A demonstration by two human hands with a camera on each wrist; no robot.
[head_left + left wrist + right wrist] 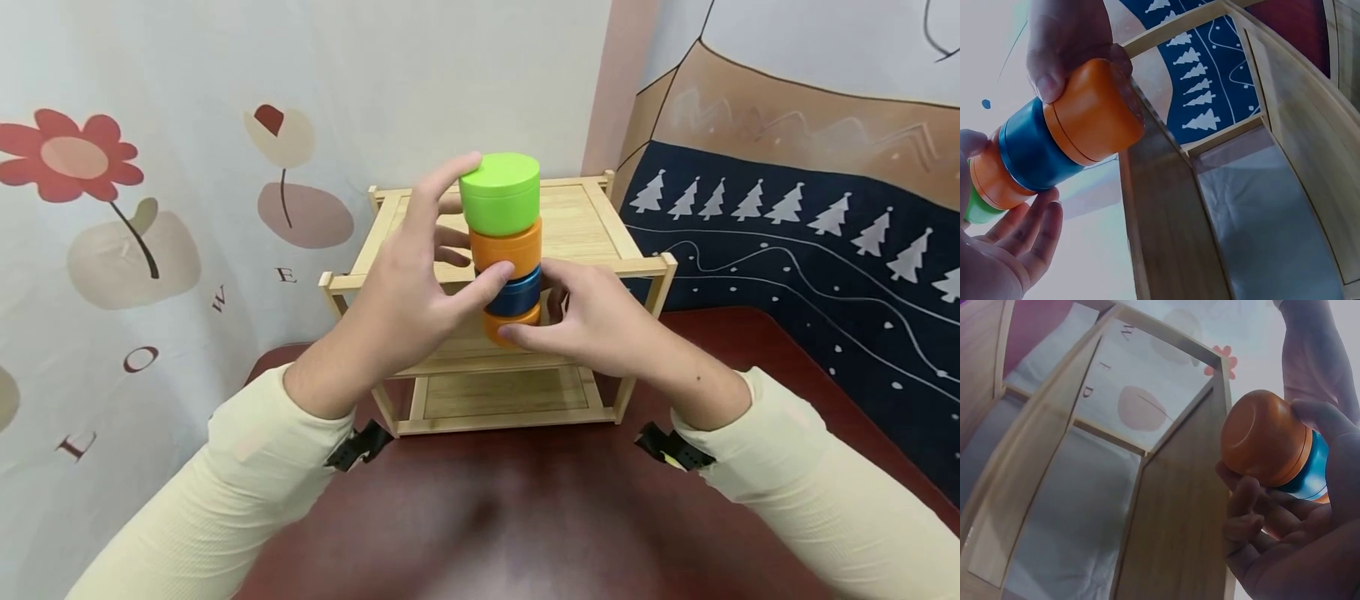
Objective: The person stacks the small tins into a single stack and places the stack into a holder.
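Observation:
A column of round lidded containers stands upright in the head view, overlapping the front of a wooden shelf. On top is a green container (pixel 502 200), over an orange container (pixel 504 250). Under those come a blue container (pixel 519 295) and another orange container (pixel 1094 112) at the bottom. My left hand (pixel 411 287) grips the upper part from the left, index fingertip at the green lid and thumb at the upper orange one. From the right, my right hand (pixel 596 317) holds the lower part, its thumb across the bottom orange container and its fingers partly hidden behind.
The light wooden shelf (pixel 585 218) has several tiers and stands on a dark red table (pixel 525 500). Behind it on the left hangs a pale curtain (pixel 225 83) with flower prints. A dark panel with white trees (pixel 750 250) rises on the right.

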